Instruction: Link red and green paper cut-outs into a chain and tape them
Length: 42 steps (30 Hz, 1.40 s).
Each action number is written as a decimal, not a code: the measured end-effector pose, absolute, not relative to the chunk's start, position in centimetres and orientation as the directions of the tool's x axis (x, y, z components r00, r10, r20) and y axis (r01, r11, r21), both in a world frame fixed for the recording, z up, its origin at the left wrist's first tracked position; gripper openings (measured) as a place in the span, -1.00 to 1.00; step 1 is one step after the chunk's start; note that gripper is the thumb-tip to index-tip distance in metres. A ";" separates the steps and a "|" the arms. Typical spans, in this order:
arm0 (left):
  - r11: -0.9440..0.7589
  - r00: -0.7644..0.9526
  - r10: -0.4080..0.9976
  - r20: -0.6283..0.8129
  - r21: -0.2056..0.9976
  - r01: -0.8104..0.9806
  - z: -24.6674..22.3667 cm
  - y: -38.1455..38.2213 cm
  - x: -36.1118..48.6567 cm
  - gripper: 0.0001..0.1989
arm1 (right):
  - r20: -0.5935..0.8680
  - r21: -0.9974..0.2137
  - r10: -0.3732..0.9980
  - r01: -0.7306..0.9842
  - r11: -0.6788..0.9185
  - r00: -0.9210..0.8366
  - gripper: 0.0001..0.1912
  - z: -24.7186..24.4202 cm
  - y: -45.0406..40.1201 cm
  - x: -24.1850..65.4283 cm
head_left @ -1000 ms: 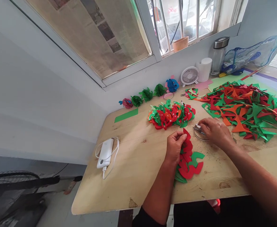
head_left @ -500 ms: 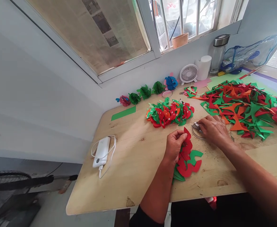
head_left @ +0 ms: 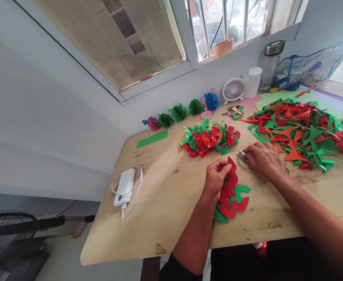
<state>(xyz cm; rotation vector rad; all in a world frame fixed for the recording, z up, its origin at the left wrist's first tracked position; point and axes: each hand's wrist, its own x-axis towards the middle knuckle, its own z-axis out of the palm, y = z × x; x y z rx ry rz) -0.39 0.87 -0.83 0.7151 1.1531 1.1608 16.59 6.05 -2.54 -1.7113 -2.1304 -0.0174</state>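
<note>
My left hand (head_left: 217, 177) pinches the tip of a red paper cutout (head_left: 231, 178) between thumb and fingers. Below it, more red and green paper cutouts (head_left: 233, 207) lie on the table beside my wrist. To the right, my right hand (head_left: 262, 158) is closed, palm down, over a small silvery metal piece (head_left: 242, 155) at the edge of a thin ring (head_left: 244, 167). The fingers hide most of that piece, so its kind cannot be made out. Just beyond both hands sits a bunch of red, green and orange cutouts (head_left: 208, 138) with small white squares on them.
A heap of red, green and orange paper scraps (head_left: 303, 132) covers the right side. Along the wall stand folded-paper figures (head_left: 179, 112), a small white fan (head_left: 233, 90) and a glass bottle (head_left: 269, 72). A white power bank (head_left: 124, 187) with its cable lies left on the wooden table (head_left: 154, 203).
Both hands keep nearly the same places and grips. The whole view has shifted very slightly.
</note>
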 end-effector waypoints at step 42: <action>0.297 -0.006 0.948 -0.317 0.893 -0.339 -0.3 0.8 -0.3 -0.76 | 0.324 -0.248 0.927 0.929 0.275 -0.188 -0.87 -2.8 6.2 16.2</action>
